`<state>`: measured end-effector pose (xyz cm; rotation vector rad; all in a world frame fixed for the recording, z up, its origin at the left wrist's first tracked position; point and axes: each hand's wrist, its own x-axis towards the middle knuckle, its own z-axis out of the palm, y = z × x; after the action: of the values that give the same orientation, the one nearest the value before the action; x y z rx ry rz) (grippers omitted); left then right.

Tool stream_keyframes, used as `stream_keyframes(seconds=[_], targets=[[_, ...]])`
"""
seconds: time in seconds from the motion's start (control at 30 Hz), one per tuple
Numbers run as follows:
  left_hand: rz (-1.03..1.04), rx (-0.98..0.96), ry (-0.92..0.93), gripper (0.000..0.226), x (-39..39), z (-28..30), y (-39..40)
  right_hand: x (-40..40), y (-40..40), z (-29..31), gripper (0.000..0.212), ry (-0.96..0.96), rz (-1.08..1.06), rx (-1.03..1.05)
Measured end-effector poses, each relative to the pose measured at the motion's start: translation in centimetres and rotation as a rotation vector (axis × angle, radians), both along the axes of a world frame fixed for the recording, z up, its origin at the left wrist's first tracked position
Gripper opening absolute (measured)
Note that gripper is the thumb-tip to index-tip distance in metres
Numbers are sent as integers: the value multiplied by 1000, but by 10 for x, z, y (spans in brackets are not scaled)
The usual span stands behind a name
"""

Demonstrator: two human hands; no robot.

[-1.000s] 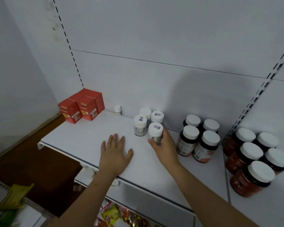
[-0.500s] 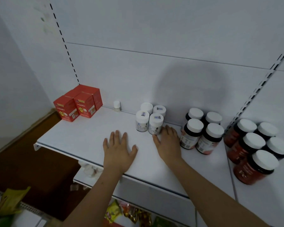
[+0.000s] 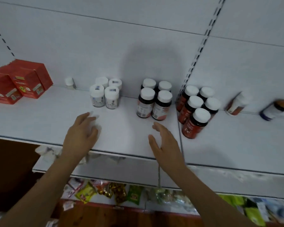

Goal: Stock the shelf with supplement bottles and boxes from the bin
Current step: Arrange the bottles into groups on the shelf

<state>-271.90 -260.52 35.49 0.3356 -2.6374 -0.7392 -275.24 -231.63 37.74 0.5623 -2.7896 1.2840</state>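
1. While both hands hovered over the front of the white shelf [image 3: 39, 118], neither held anything: the left hand [image 3: 81, 135] was spread with its fingers relaxed, and its fingertips were motion-blurred.
2. The right hand [image 3: 166, 145] was turned edge-on with its fingers straight and apart, its grip likewise empty, just in front of the dark bottles.
3. Four small white bottles [image 3: 105, 94] with white caps stood upright in a tight two-by-two cluster near the back panel, beyond the left hand.
4. Four dark bottles with pink labels [image 3: 154, 102] and white caps stood upright in a second two-by-two cluster, to the right of the white bottles and apart from them.
5. Five red-labelled bottles [image 3: 195, 112] with white caps stood grouped on the adjoining shelf section, just right of the seam between the sections.
6. Red boxes [image 3: 20, 82] stood together at the far left of the shelf, well apart from the bottles.
7. One small white-capped bottle [image 3: 69, 82] stood alone against the back panel, between the red boxes and the white bottles.
8. Two further containers [image 3: 236, 104] sat farther right; blur prevented identification.
9. Coloured packets [image 3: 105, 190] lay on a lower shelf beneath the arms.
10. The bin was out of view.
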Motion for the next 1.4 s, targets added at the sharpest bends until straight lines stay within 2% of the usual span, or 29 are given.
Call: stream_keyframes(seconds=[0.1,0.17,0.3,0.43,0.63,0.77,1.0,1.1,1.2,1.4], targets=[[-206,59,120,31,12,19,81,11,63,17,53,63,-51,3],[-381,66,131,31,13,25,145,15,105,28,53,114,-106,-3],[-639,96,87,29,10,28,275,31,196,41,53,175,-210,-20],[-892,127,11,39,13,28,397,60,309,47,50,181,-385,3],[-1113,117,-60,39,24,15,549,119,475,43,57,162,-630,60],[-1313,96,-127,38,36,1,638,161,562,39,53,141,-786,78],[-1523,0,-227,53,43,-19,775,203,690,28,59,91,-1077,161],[-1567,-45,-230,47,27,-33,825,210,735,28,61,74,-1159,219],[-1666,-182,-145,50,7,-45,887,212,785,23,58,18,-1249,275],[-1748,-234,-139,56,-46,-51,1009,186,894,38,66,-159,-1292,545]])
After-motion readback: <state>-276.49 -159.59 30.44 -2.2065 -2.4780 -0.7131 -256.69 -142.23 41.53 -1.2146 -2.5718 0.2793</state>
